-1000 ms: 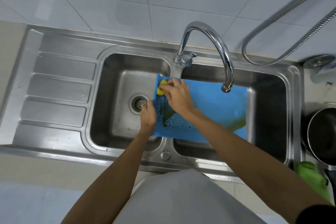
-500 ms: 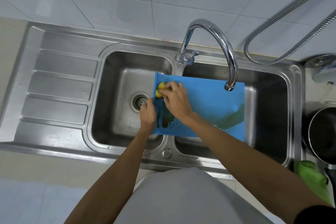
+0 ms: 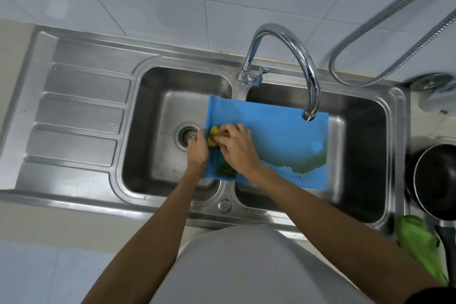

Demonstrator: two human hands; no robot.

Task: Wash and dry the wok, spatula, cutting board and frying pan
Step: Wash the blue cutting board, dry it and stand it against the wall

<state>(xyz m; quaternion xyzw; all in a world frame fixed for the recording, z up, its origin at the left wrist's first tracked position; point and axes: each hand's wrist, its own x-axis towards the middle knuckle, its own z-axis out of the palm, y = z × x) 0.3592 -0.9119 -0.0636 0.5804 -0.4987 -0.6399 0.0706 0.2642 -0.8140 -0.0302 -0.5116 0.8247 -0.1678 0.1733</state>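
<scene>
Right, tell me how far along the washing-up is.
Nothing looks finished. In hand: the right hand scrubs the blue cutting board with a yellow sponge, the left hand holding its edge; greenish residue covers its right part. Left: rinsing, drying, and the black pan beside the sink; wok and spatula are unseen.

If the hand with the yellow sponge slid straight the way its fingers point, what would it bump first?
Most likely the left hand, which grips the left edge of the blue cutting board right beside the sponge. The right hand points leftward at it. Past that lies the sink's drain.
</scene>
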